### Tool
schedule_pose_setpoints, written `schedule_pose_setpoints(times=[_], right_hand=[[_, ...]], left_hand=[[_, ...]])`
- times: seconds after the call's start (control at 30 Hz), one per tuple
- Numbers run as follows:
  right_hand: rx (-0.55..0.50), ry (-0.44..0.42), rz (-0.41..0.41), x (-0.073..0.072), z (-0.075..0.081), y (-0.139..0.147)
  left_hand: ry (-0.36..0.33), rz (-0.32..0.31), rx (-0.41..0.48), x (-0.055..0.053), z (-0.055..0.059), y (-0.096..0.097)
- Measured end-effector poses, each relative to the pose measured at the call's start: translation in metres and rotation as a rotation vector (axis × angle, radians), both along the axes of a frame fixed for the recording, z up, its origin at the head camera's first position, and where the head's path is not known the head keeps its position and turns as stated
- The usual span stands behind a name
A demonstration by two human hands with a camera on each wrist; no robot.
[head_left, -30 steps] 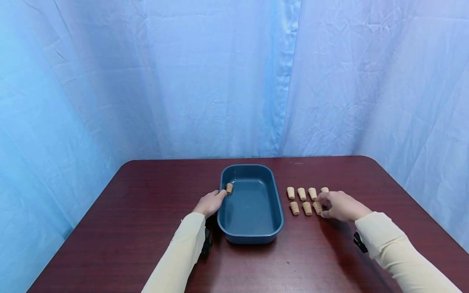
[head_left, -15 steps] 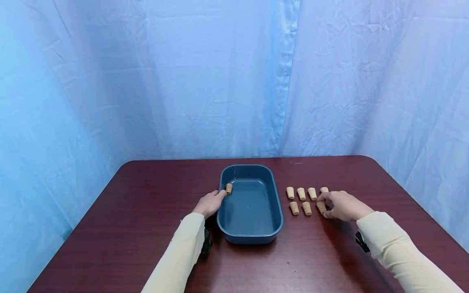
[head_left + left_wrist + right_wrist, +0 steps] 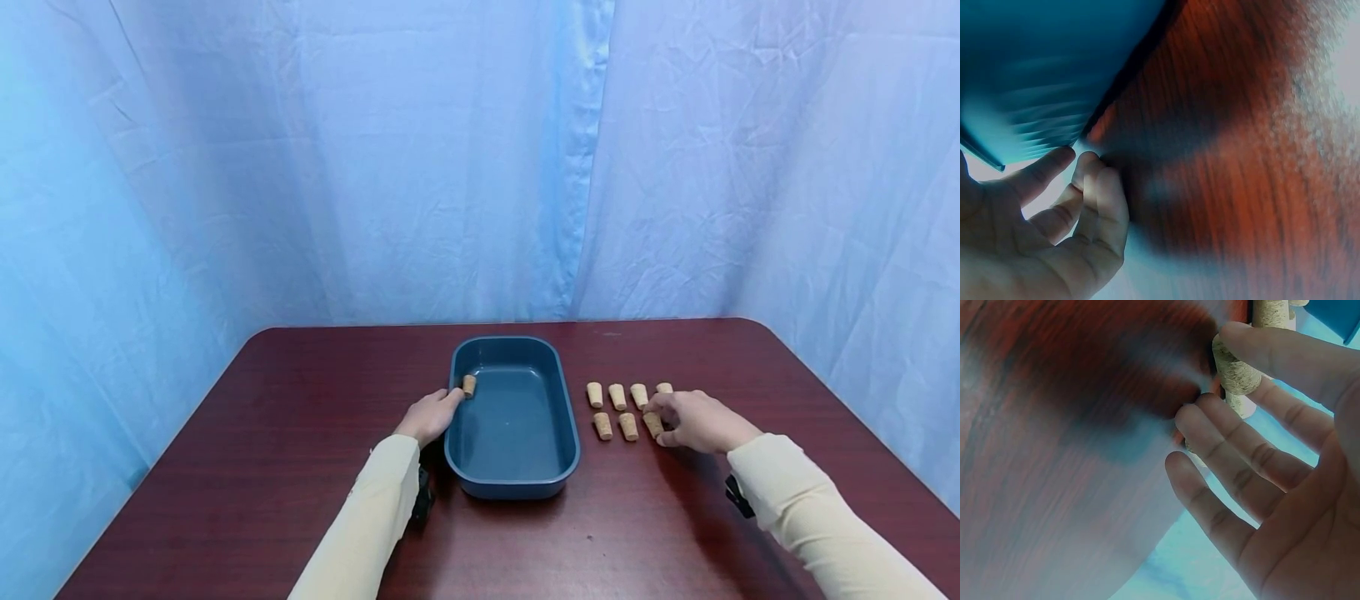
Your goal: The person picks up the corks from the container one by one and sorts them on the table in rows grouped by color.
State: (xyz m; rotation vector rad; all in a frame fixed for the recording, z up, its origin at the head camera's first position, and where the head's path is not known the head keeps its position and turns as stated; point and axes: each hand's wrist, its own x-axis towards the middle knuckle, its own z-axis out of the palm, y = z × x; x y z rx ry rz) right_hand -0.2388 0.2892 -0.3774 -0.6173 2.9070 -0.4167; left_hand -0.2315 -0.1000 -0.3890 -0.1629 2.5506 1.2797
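My right hand (image 3: 697, 421) pinches a tapered cork stopper (image 3: 653, 425) at the right end of the near row. In the right wrist view, the thumb lies over that stopper (image 3: 1239, 375), and the other fingers are spread and loosely bent. My left hand (image 3: 432, 415) holds the left rim of a blue rectangular tray (image 3: 567, 417). From the left wrist, one fingertip touches the tray's outer wall (image 3: 1041, 81) while other fingers curl beside it. Inside the tray, a single cork stopper (image 3: 468, 386) lies against the left wall, close to the left fingertips.
Two more stoppers (image 3: 627, 427) stand in the near row. Several paler ones (image 3: 617, 397) form a row behind, the rightmost partly hidden by my right hand. All are on a dark red-brown wooden table (image 3: 300, 467), with light blue curtains (image 3: 450, 167) behind it.
The stopper at my right fingertips shifted slightly right, then a little back left, along with the hand. My left hand and the tray have stayed in place.
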Motion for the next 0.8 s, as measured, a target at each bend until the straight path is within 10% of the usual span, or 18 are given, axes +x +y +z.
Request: schedule_pose_setpoints(times=[0.33, 0.8], right_hand=[[-0.041, 0.005, 0.008, 0.003, 0.005, 0.0], [-0.241, 0.092, 0.005, 0.004, 0.059, -0.019]], left_hand=[[0.001, -0.004, 0.007, 0.001, 0.0, -0.001], [0.007, 0.0, 0.003, -0.002, -0.002, 0.0]])
